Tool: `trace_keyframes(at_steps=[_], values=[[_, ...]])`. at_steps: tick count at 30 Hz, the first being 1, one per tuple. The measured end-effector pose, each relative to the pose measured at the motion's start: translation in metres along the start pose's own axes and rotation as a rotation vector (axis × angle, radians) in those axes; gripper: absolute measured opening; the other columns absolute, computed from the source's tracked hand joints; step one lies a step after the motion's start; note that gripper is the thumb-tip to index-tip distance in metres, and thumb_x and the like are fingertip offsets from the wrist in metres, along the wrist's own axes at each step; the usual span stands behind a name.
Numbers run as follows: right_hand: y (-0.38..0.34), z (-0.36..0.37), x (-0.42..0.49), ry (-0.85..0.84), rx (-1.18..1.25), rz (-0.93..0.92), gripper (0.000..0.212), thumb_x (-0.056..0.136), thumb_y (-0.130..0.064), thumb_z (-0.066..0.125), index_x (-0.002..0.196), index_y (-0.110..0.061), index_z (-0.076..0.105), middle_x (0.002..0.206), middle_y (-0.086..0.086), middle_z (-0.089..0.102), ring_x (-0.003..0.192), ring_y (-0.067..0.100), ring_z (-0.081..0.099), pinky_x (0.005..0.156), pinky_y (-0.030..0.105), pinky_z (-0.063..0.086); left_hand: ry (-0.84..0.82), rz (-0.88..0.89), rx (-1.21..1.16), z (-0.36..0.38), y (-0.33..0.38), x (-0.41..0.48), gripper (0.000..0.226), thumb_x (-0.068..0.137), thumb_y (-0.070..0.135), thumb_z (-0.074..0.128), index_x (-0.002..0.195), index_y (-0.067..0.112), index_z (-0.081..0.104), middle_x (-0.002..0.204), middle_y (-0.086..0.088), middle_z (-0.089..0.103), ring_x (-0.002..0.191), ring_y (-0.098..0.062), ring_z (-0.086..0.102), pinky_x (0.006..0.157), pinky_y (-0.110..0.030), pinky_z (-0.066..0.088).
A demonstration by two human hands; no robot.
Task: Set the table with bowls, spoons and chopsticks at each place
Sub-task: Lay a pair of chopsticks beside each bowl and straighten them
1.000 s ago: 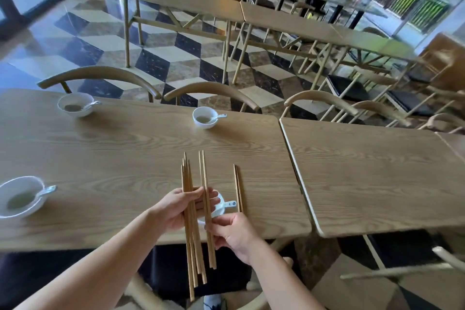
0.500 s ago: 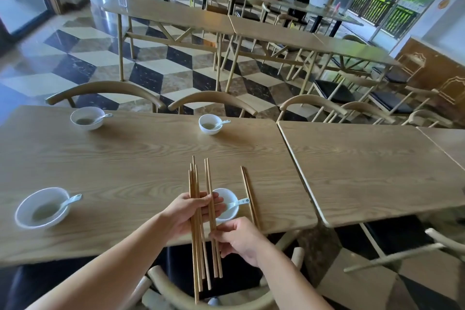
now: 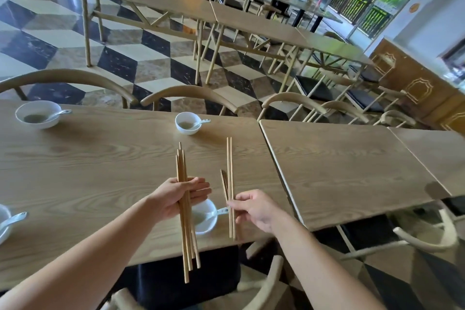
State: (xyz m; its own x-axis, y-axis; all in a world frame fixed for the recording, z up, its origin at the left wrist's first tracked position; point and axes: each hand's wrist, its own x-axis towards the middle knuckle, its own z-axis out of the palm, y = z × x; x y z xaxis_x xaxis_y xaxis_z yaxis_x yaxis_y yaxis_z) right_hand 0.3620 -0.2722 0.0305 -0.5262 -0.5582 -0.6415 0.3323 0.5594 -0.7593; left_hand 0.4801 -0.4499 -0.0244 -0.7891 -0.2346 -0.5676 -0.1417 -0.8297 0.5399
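Note:
My left hand (image 3: 176,196) grips a bundle of several wooden chopsticks (image 3: 185,234) above the near white bowl (image 3: 205,220), which has a white spoon (image 3: 219,212) in it. My right hand (image 3: 254,206) pinches a separate pair of chopsticks (image 3: 229,166), held upright just right of that bowl. Another pair of chopsticks (image 3: 223,184) lies on the wooden table (image 3: 100,173) beside it. Two more bowls with spoons stand at the far side: one (image 3: 188,123) in the middle, one (image 3: 37,114) at the left. A further bowl (image 3: 3,224) is cut off at the near left edge.
A second wooden table (image 3: 352,171) adjoins on the right. Curved wooden chair backs (image 3: 188,92) line the far side, and one chair (image 3: 271,282) stands under me. Rows of further tables and chairs fill the room behind.
My right hand has drawn one pair of chopsticks out of the bundle and moved it to the right, away from my left hand. The camera has tilted up a little.

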Motion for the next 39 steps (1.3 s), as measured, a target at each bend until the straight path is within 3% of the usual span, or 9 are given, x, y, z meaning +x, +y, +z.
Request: trace_keyframes(at_steps=[6, 11, 14, 16, 18, 21, 28, 35, 39], values=[[-0.063, -0.048, 0.122, 0.097, -0.089, 0.043, 0.010, 0.088, 0.008, 0.064, 0.085, 0.002, 0.057, 0.069, 0.013, 0.058, 0.054, 0.016, 0.057, 0.040, 0.020, 0.050, 0.120, -0.003, -0.082, -0.017, 0.037, 0.068, 0.026, 0.100, 0.001, 0.047, 0.121, -0.014, 0.056, 0.119, -0.029, 0.067, 0.089, -0.032, 0.076, 0.078, -0.041, 0.062], [-0.079, -0.059, 0.271, 0.161, -0.188, 0.103, 0.020, 0.089, 0.007, 0.064, 0.104, 0.001, 0.052, 0.068, 0.011, 0.054, 0.037, 0.008, 0.056, 0.034, 0.020, 0.048, 0.211, 0.001, -0.130, -0.029, 0.055, 0.141, 0.023, 0.101, 0.002, 0.046, 0.114, -0.011, 0.059, 0.110, -0.026, 0.072, 0.094, -0.032, 0.075, 0.079, -0.040, 0.062], [-0.072, -0.055, 0.340, 0.139, -0.242, 0.151, 0.009, 0.091, 0.007, 0.062, 0.089, 0.001, 0.055, 0.066, 0.010, 0.051, 0.044, 0.015, 0.053, 0.032, 0.020, 0.047, 0.231, -0.011, -0.137, -0.039, 0.056, 0.182, 0.024, 0.102, 0.004, 0.044, 0.113, -0.010, 0.061, 0.112, -0.024, 0.072, 0.102, -0.031, 0.073, 0.082, -0.038, 0.061], [-0.065, -0.051, 0.375, 0.120, -0.282, 0.175, 0.024, 0.091, 0.006, 0.061, 0.072, -0.003, 0.050, 0.066, 0.011, 0.049, 0.051, 0.018, 0.048, 0.030, 0.020, 0.046, 0.246, -0.028, -0.148, -0.045, 0.055, 0.206, 0.024, 0.102, 0.004, 0.044, 0.113, -0.008, 0.061, 0.111, -0.023, 0.073, 0.101, -0.030, 0.073, 0.081, -0.038, 0.061], [-0.062, -0.045, 0.399, 0.127, -0.338, 0.174, 0.022, 0.090, 0.002, 0.066, 0.077, -0.004, 0.048, 0.068, 0.012, 0.050, 0.049, 0.017, 0.047, 0.029, 0.020, 0.044, 0.263, -0.041, -0.152, -0.049, 0.054, 0.224, 0.024, 0.101, 0.004, 0.045, 0.114, -0.008, 0.061, 0.112, -0.024, 0.073, 0.103, -0.030, 0.072, 0.082, -0.039, 0.061], [-0.065, -0.038, 0.419, 0.183, -0.394, 0.133, 0.026, 0.088, -0.004, 0.069, 0.096, -0.007, 0.045, 0.074, 0.014, 0.053, 0.044, 0.019, 0.048, 0.027, 0.019, 0.040, 0.276, -0.046, -0.163, -0.051, 0.052, 0.241, 0.024, 0.101, 0.004, 0.045, 0.114, -0.009, 0.061, 0.112, -0.024, 0.073, 0.104, -0.031, 0.072, 0.083, -0.039, 0.060], [-0.064, -0.033, 0.414, 0.299, -0.811, -0.044, 0.036, 0.075, -0.029, 0.082, 0.066, -0.013, 0.051, 0.075, 0.008, 0.070, 0.060, 0.025, 0.069, 0.053, 0.027, 0.055, 0.289, -0.062, -0.181, -0.045, 0.047, 0.249, 0.024, 0.101, 0.004, 0.045, 0.115, -0.008, 0.061, 0.115, -0.023, 0.072, 0.105, -0.032, 0.072, 0.085, -0.040, 0.060], [-0.057, -0.038, 0.391, 0.341, -0.877, -0.131, 0.017, 0.086, -0.021, 0.073, 0.094, -0.006, 0.069, 0.062, -0.005, 0.048, 0.044, 0.007, 0.041, 0.044, 0.017, 0.032, 0.298, -0.062, -0.193, -0.040, 0.043, 0.243, 0.024, 0.101, 0.002, 0.044, 0.114, -0.008, 0.061, 0.114, -0.023, 0.072, 0.104, -0.031, 0.071, 0.083, -0.039, 0.060], [-0.055, -0.032, 0.386, 0.376, -0.866, -0.126, 0.017, 0.082, -0.022, 0.076, 0.093, -0.009, 0.073, 0.088, 0.008, 0.071, 0.080, 0.025, 0.069, 0.067, 0.024, 0.048, 0.293, -0.062, -0.192, -0.038, 0.043, 0.239, 0.024, 0.101, 0.002, 0.044, 0.116, -0.009, 0.060, 0.114, -0.025, 0.071, 0.104, -0.032, 0.071, 0.083, -0.039, 0.060]])
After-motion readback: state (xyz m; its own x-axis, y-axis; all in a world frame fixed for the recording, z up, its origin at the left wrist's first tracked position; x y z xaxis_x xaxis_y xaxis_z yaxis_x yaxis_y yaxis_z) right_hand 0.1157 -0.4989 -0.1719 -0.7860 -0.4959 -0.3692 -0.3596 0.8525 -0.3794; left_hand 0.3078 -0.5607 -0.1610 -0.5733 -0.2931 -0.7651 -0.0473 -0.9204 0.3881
